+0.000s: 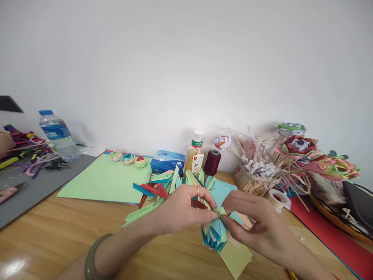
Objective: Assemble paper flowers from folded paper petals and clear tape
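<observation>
Both hands meet over a folded paper piece (214, 236) made of blue and light green strips, low in the middle of the view. My left hand (189, 210) pinches a light green fold at its top between thumb and finger. From the other side, my right hand (253, 217) grips the same piece with its fingertips. Beneath it on the table lies a yellow-green paper sheet (236, 258). A heap of green, blue and red folded paper strips (154, 190) lies just beyond my left hand.
Behind stand a blue tissue pack (168, 161), a tea bottle (196, 155) and a dark red thread spool (212, 162). Paper flowers (298, 146) and a basket (250, 181) are at right, near a tape roll (279, 199). Green paper sheets (99, 181) and a water bottle (60, 136) are left.
</observation>
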Demonstrator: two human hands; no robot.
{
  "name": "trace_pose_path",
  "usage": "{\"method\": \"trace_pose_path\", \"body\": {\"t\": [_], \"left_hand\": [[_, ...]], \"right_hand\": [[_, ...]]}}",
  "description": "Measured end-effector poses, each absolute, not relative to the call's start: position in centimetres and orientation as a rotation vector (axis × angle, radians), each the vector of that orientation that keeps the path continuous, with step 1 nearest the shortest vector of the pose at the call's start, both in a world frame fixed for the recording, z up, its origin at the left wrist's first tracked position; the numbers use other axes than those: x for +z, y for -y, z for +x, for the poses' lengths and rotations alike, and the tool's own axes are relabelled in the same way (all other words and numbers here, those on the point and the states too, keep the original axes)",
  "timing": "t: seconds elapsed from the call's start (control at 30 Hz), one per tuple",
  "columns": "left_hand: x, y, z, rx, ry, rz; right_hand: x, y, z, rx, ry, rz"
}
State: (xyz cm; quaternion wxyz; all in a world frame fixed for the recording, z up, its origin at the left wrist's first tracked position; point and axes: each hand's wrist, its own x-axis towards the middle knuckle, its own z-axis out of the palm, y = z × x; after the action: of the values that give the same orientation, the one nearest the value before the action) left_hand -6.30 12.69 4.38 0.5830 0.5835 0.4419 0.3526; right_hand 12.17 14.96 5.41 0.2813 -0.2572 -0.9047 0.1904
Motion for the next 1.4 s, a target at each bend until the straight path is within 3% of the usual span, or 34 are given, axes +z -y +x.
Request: {"method": "trace_pose_path", "body": {"t": [0.5,1.0,1.4], "left_hand": [[4.3,-12.6,-6.8,0.801,-0.921,1.339],[4.6,-12.1,-6.3,0.774,-0.939,1.275],[5.0,-11.6,-6.0,0.798,-1.087,1.404]], "right_hand": [[4.6,-15.2,12.5,1.103,2.26,-0.775],[4.5,-14.6,12.4,1.067,2.261,-0.801],[4.5,-14.5,12.0,0.804,2.312,-0.83]]}}
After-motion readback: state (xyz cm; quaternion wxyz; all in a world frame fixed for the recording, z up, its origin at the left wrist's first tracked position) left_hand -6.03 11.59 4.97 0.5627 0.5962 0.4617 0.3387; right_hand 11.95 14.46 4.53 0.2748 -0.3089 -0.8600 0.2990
